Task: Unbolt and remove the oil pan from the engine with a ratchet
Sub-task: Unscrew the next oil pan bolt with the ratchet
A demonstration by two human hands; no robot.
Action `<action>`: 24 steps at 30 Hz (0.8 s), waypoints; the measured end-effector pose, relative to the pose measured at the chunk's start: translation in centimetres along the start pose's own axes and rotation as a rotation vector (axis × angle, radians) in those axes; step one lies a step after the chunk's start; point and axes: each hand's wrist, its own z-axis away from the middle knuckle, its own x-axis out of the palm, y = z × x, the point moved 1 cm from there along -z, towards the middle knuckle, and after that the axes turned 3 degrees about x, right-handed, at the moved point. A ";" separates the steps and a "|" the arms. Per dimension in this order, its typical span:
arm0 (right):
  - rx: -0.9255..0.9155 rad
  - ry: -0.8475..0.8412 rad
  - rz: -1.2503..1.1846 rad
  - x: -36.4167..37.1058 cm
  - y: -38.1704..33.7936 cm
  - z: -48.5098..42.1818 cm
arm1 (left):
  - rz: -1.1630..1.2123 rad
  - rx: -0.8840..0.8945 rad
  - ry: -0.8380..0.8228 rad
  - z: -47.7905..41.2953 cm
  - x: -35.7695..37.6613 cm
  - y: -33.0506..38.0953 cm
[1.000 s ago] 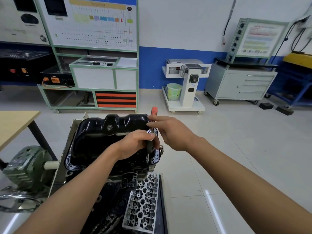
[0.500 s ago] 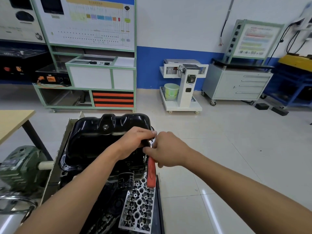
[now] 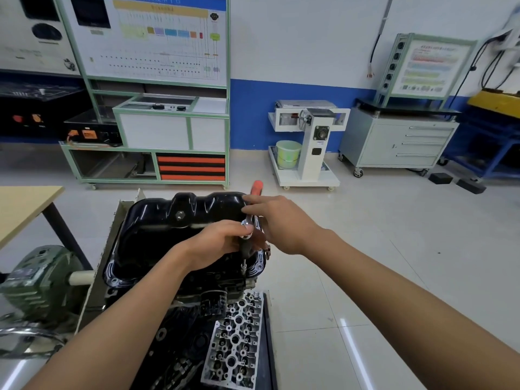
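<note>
Fingers of our left hand (image 3: 216, 244) are curled round the ratchet (image 3: 247, 222) just below its chrome head, gripping the extension so it stands upright. Our right hand (image 3: 281, 223) lies against the handle with its fingers nearly straight, and the red grip (image 3: 257, 184) pokes out beyond them. Whether the thumb hooks under the handle we cannot tell.

The pan (image 3: 168, 229) sits bottom-up on the engine (image 3: 219, 284), seated all round as far as we can see, its drain plug (image 3: 179, 215) facing us. The socket (image 3: 243, 267) is down on the flange (image 3: 260, 263) at the near right corner, so we judge that we are part-way through the bolts, with the pan not ready to lift.

To do this bolt well, we should press down through the left hand so the socket stays square and fully seated. A tilted extension is what rounds a bolt head. The right hand should close properly on the grip before pulling and should work near the red end, where the leverage is best. Short, even swings suit this spot, because the pan wall is close beside the handle. Once the bolt spins freely, the left fingers can twirl the extension and finish faster.

We should catch the loose bolt before it drops into the head (image 3: 236, 339) lying just below. We should also leave one bolt at the far side snug until last so the pan cannot slip.
</note>
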 end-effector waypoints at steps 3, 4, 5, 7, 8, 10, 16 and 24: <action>-0.054 0.014 -0.137 0.8 0.1 -0.3 | 0.015 -0.001 -0.031 0.0 -0.2 0.2; -0.057 0.017 -0.138 0.8 0.1 -0.3 | 0.022 -0.006 -0.026 0.0 -0.2 0.3; -0.061 0.020 -0.122 0.7 0.2 -0.3 | 0.029 -0.011 -0.015 0.0 -0.2 0.3; -0.052 0.038 -0.024 0.3 0.1 -0.1 | 0.052 -0.016 0.014 0.0 0.0 0.1; -0.032 0.043 0.056 0.0 0.0 0.0 | 0.053 -0.016 0.031 -0.1 0.2 0.1; 0.024 0.024 0.241 -0.7 -0.4 0.4 | 0.032 -0.010 0.047 -0.3 0.6 0.1; 0.233 -0.016 0.424 -1.7 -1.6 2.1 | -0.031 0.019 0.164 -0.7 0.5 0.1; 0.274 -0.141 -0.148 0.3 -3.3 2.3 | -0.074 0.062 0.311 -0.7 0.2 0.4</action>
